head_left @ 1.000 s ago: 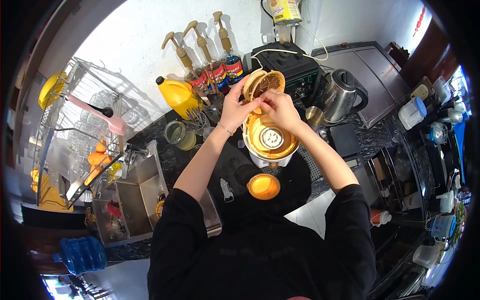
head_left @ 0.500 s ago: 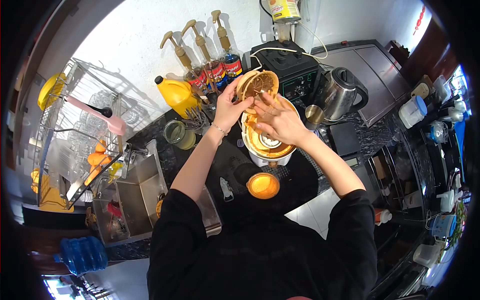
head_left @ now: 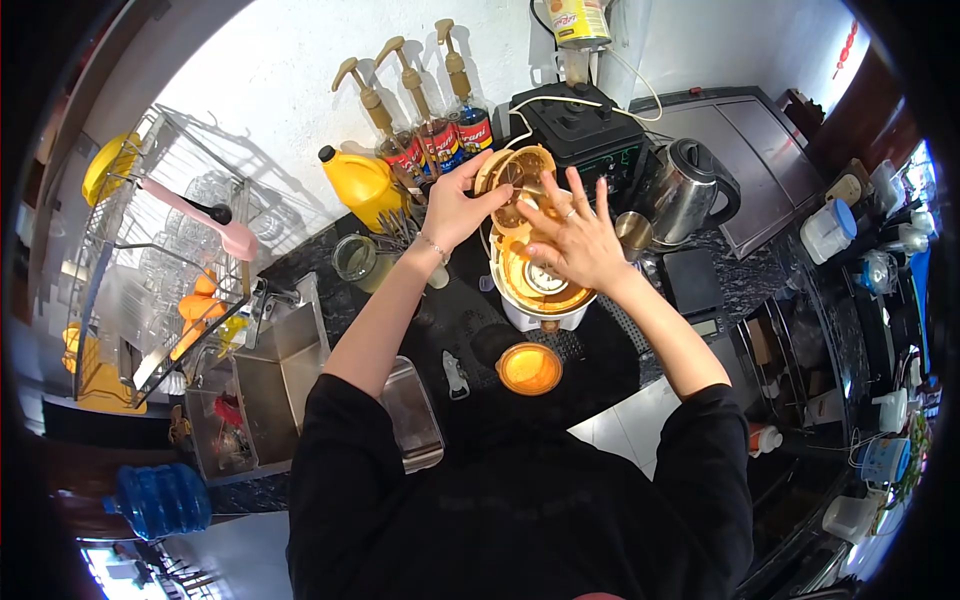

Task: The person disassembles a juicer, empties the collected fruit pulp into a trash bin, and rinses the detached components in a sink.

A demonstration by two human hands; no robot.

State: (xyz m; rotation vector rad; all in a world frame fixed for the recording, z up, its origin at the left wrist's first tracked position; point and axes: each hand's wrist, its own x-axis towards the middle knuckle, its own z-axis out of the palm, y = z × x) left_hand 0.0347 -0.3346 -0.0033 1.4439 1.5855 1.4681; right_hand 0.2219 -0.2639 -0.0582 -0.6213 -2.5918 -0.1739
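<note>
My left hand grips the left rim of a round tan part with brown residue inside, tilted above the machine. My right hand has its fingers spread beside that part's lower right edge, with nothing held that I can see. Below both hands stands a white machine, its orange-stained bowl showing a pale round hub in the middle. Nearer to me on the black mat lies a small round dish with an orange inside.
Syrup bottles with pumps and a yellow jug stand by the wall. A black appliance and a steel kettle are at the back right. Left are a sink, a glass jar and a dish rack.
My right hand has come away from the tan part and its fingers have spread. My left hand still holds the part, which has shifted slightly.
</note>
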